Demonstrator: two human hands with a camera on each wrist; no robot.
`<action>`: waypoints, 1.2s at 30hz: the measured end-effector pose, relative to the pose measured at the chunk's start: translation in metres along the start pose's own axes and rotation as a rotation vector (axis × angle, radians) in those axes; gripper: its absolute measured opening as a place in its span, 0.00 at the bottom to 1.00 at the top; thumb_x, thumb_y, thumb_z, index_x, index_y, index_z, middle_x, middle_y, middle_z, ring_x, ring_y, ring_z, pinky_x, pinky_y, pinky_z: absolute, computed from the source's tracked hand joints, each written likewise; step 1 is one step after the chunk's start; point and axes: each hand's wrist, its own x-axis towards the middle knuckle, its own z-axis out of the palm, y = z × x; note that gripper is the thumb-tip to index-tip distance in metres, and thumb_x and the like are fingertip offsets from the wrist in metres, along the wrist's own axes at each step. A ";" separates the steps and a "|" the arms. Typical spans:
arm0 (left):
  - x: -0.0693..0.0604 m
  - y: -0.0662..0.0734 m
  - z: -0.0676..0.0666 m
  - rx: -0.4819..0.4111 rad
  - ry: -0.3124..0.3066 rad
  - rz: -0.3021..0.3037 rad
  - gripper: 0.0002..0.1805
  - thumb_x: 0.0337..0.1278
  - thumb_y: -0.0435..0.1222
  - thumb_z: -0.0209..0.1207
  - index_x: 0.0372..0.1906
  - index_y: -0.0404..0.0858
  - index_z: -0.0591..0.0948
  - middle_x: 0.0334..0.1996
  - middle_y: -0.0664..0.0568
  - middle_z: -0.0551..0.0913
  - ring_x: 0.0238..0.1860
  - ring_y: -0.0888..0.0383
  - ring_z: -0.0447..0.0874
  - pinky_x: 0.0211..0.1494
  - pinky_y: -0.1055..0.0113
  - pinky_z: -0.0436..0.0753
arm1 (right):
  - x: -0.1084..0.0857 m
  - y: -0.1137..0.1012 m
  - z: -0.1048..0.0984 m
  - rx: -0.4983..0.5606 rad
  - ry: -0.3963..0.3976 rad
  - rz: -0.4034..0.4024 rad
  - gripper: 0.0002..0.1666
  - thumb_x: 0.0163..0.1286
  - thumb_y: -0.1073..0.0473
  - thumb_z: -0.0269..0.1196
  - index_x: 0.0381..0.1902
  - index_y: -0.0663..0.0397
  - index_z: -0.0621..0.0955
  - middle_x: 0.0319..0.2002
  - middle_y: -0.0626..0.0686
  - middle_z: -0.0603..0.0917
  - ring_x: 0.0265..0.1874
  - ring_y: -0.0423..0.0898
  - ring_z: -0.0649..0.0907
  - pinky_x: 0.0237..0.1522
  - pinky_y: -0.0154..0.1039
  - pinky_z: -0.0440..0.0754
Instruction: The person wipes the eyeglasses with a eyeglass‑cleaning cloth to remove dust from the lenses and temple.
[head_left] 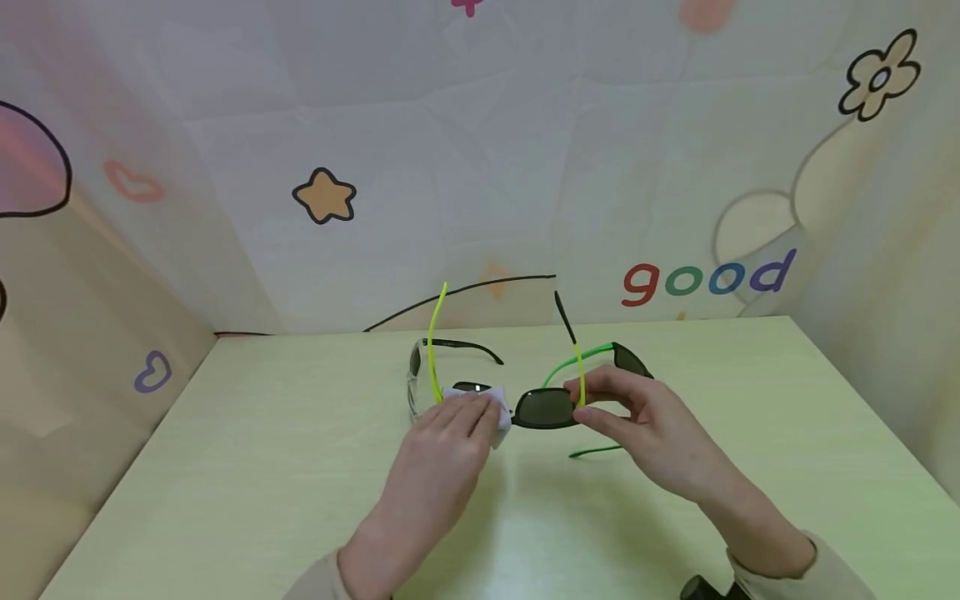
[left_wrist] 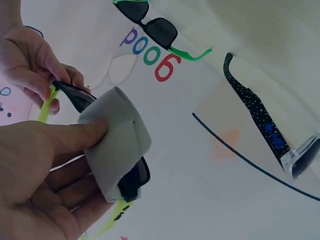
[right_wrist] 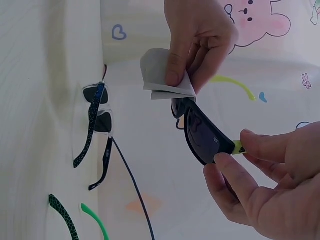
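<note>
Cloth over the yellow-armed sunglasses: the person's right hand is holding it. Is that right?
No, the hand is wrong: the head view shows the left hand holding the cloth over the yellow-armed sunglasses.

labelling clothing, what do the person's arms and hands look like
The left hand and right hand are bare: no gloves or rings show. The left sleeve and right sleeve are plain light beige. A black object, partly cut off, shows beside the right one; I can't tell what it is.
</note>
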 end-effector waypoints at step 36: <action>-0.002 0.011 0.007 0.183 0.030 0.028 0.22 0.41 0.24 0.78 0.46 0.33 0.87 0.45 0.44 0.89 0.48 0.51 0.88 0.54 0.61 0.86 | 0.003 -0.007 -0.004 -0.089 0.014 -0.024 0.08 0.75 0.64 0.64 0.50 0.54 0.83 0.48 0.48 0.86 0.49 0.46 0.84 0.54 0.34 0.82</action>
